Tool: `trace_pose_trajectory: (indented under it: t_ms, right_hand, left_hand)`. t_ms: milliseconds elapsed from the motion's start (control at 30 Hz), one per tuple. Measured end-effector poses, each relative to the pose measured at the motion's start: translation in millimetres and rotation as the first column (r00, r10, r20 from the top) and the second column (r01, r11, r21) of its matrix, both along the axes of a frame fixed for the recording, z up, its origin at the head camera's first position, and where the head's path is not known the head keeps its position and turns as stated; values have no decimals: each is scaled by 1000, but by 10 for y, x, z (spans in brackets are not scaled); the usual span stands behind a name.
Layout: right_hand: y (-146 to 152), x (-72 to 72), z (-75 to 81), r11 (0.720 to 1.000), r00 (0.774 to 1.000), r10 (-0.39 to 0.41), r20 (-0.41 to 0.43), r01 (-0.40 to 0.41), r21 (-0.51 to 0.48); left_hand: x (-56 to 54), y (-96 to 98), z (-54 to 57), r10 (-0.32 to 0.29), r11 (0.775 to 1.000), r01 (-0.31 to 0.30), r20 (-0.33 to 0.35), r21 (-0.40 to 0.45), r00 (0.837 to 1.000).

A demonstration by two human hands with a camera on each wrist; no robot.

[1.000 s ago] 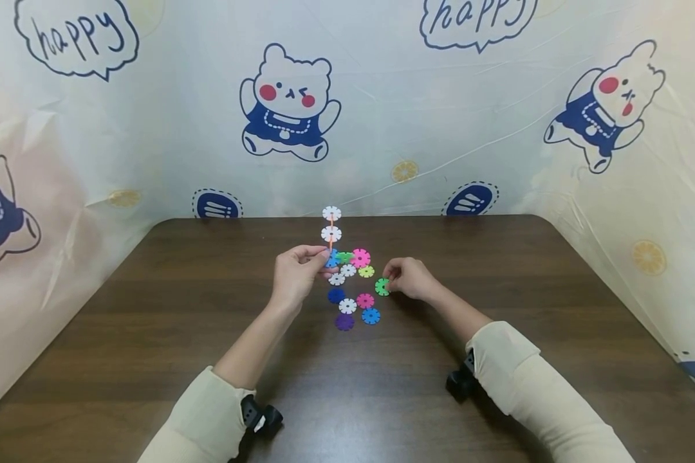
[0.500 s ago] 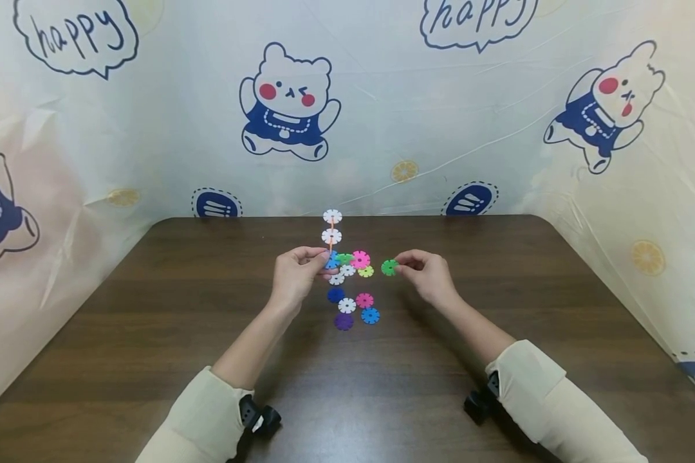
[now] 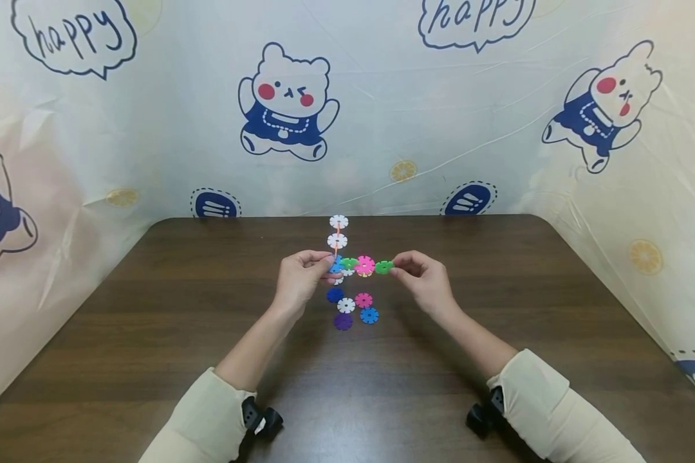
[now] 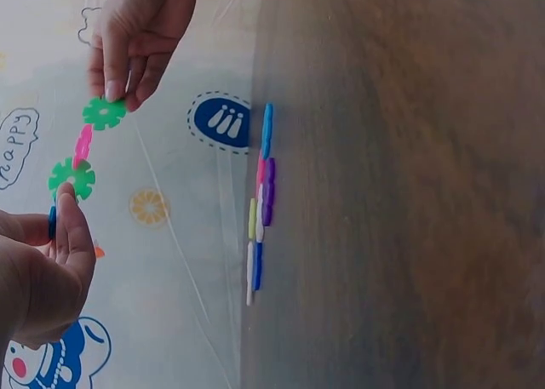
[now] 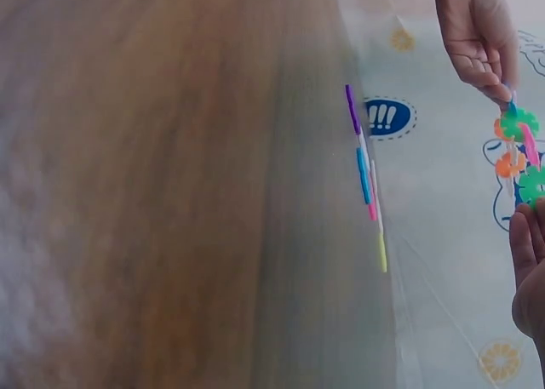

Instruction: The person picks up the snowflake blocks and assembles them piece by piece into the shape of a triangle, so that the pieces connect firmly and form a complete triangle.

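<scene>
My left hand [image 3: 300,276] pinches a blue snowflake disc [image 3: 336,265] in a joined chain of notched plastic discs. Above it rise white discs [image 3: 337,241] linked by orange discs [image 5: 509,163], seen nearly edge-on from the head. To the right the chain runs through a green disc [image 4: 72,178] to a pink disc [image 3: 364,265]. Between thumb and fingers, my right hand [image 3: 425,283] pinches another green disc [image 3: 384,267], its edge right at the pink disc's outer rim. In the left wrist view, the pink disc [image 4: 83,146] stands edge-on between both green ones.
Loose discs lie on the brown table [image 3: 208,334] below the hands: dark blue [image 3: 335,295], white [image 3: 345,305], purple [image 3: 343,321], pink [image 3: 363,300] and light blue [image 3: 369,315]. More white ones lie partly behind the chain. A printed cloth [image 3: 370,116] hangs behind the table.
My right hand has lifted the green disc from beside the loose discs and brought it left to the pink disc. The left hand with the chain has shifted slightly right and down.
</scene>
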State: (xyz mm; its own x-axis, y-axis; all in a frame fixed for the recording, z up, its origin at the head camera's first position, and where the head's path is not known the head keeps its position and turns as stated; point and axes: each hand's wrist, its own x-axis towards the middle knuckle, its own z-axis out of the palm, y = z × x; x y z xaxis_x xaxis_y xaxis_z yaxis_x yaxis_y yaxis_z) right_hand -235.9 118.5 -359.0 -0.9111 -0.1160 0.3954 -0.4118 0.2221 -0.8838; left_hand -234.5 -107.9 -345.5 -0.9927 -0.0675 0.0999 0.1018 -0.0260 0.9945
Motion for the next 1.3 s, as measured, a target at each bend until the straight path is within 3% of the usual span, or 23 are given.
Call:
trace_pose_trajectory:
  t_ms: [33,367,633,900,1133,1300]
  right_hand:
    - [-2,8,8,1000,1000,0,1,0,1]
    - [-91,203,231,999,993,17,-116,-12,46]
    - [-84,27,30,996,992,6,-123,5,86]
    - [-102,-6,37,996,992,24,-122,-13,86]
    - [-89,-81,-3,996,996,51,-74,-44,81]
    - [-97,-152,-53,990,997,66,-28,-62,130]
  left_hand:
    - [102,41,137,15,1000,-15,21,-19,1000]
    - [117,107,143,38,999,-38,59,-3,998]
    - [118,107,147,61,997,-63,84,32,995]
    - [109,43,205,62,998,-64,64,21,996]
    - [105,-11,255,71,995,-76,80,62,994]
    - [108,-51,281,72,994,-77,82,71,994]
